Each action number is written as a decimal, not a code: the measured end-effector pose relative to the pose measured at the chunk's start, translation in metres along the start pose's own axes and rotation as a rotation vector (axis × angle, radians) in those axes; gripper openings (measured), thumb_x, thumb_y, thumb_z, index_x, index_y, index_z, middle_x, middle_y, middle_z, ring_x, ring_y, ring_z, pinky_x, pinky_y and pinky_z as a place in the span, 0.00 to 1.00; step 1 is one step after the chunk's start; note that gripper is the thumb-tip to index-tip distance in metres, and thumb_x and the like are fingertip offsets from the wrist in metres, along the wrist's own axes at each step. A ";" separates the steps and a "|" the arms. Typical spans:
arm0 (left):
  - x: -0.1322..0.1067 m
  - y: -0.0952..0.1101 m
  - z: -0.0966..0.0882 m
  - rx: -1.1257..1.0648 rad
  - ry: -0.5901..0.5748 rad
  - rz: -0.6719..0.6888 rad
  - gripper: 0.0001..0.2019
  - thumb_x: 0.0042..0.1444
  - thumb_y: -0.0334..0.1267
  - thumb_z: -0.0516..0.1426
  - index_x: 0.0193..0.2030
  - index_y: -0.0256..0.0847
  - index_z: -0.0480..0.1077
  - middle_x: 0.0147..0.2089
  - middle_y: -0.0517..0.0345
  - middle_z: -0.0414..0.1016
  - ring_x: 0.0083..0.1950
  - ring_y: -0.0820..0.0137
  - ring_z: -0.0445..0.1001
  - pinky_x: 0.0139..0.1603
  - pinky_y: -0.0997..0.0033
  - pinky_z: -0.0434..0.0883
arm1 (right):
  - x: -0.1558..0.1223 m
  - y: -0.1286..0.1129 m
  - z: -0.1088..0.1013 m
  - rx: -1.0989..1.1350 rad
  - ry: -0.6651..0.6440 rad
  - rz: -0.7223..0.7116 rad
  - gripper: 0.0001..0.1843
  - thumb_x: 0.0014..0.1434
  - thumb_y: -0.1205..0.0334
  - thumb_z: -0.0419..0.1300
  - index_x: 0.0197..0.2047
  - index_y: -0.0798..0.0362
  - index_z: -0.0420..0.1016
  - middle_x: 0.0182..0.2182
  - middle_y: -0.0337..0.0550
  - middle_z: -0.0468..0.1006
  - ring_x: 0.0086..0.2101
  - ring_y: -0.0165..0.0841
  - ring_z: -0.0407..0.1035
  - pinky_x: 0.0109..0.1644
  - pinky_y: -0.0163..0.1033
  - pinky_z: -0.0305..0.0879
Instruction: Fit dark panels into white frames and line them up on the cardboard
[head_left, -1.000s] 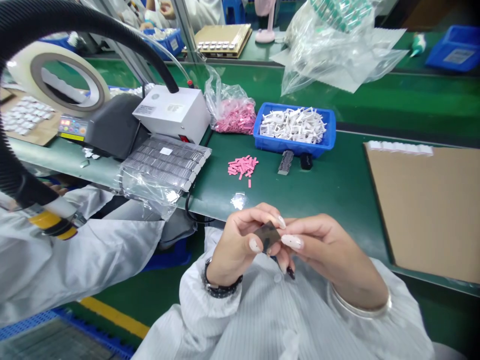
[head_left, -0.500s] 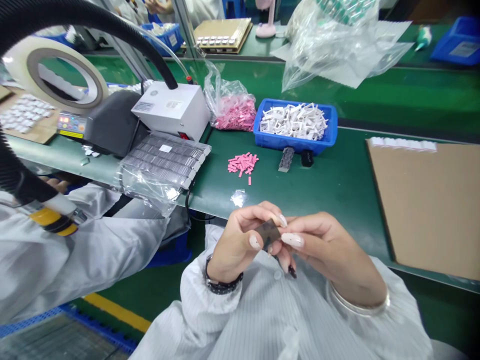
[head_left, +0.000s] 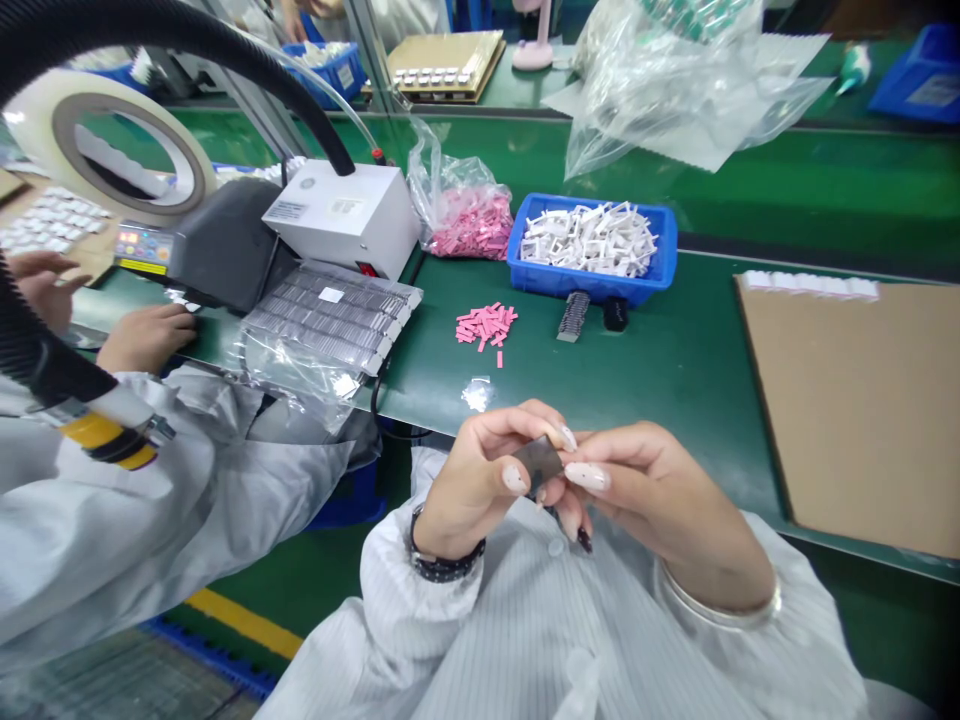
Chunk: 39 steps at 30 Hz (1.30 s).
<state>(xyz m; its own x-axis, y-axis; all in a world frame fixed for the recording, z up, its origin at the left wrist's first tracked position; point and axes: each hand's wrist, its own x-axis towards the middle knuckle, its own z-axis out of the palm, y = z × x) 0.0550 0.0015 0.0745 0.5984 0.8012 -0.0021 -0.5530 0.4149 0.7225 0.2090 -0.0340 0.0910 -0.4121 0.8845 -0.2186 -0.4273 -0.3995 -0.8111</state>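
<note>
Between both hands, a dark piece

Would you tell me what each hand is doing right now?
Left hand: closed, holding a dark piece.
Right hand: closed, holding the dark piece too.

Fingers partly hide the dark flat piece, its surface unclear.

Viewpoint: a camera worn on the head of a person in a white striped smock, looking out from above the chest.
Facing: forward and down, over the left hand and right hand.
Nearness: the hands lie close below the lens; a blue plastic tray sits farther out on the green tabletop.
Far edge: a second green tabletop crosses the top of the frame.
</note>
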 end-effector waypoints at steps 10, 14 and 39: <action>0.000 -0.001 -0.001 -0.023 -0.071 0.008 0.16 0.47 0.49 0.66 0.36 0.40 0.77 0.37 0.61 0.68 0.23 0.85 0.65 0.24 0.78 0.69 | -0.002 0.003 -0.004 0.014 -0.031 -0.007 0.08 0.58 0.59 0.64 0.33 0.53 0.83 0.22 0.40 0.78 0.22 0.23 0.70 0.26 0.28 0.66; 0.001 -0.003 0.000 -0.036 -0.078 0.005 0.15 0.47 0.49 0.66 0.36 0.40 0.77 0.37 0.61 0.68 0.22 0.85 0.65 0.24 0.79 0.68 | -0.002 0.003 -0.005 0.021 -0.040 -0.008 0.08 0.58 0.59 0.64 0.33 0.53 0.83 0.22 0.40 0.78 0.22 0.23 0.70 0.26 0.27 0.66; 0.000 -0.003 0.000 -0.015 -0.051 -0.009 0.15 0.46 0.48 0.66 0.35 0.39 0.77 0.37 0.61 0.70 0.22 0.84 0.67 0.23 0.77 0.71 | 0.001 0.008 -0.007 0.040 -0.004 0.001 0.08 0.56 0.59 0.65 0.31 0.54 0.83 0.21 0.42 0.79 0.20 0.25 0.69 0.25 0.31 0.66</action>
<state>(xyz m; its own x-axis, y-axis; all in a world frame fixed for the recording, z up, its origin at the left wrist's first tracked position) 0.0569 0.0005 0.0729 0.6318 0.7746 0.0268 -0.5558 0.4287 0.7123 0.2109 -0.0350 0.0805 -0.4159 0.8831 -0.2174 -0.4583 -0.4100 -0.7886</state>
